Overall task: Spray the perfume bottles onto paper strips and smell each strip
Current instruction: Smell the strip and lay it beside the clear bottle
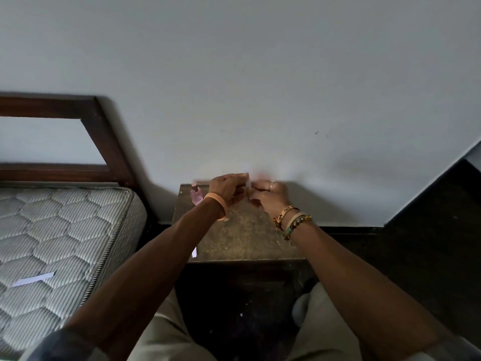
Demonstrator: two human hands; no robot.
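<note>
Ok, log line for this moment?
left hand: pinches paper strip | right hand: beside strip, grip unclear | pink perfume bottle: upright on table

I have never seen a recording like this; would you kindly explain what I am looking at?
No machine here: one camera on a person's head looks down at their own bare hands. A small wooden table stands against the wall, a pink perfume bottle at its far left corner and a paper strip at its near left edge. A second strip lies on the mattress beside it. The left hand seems to pinch a white strip upright; the right hand curls beside it, too blurred to tell what it holds.
</note>
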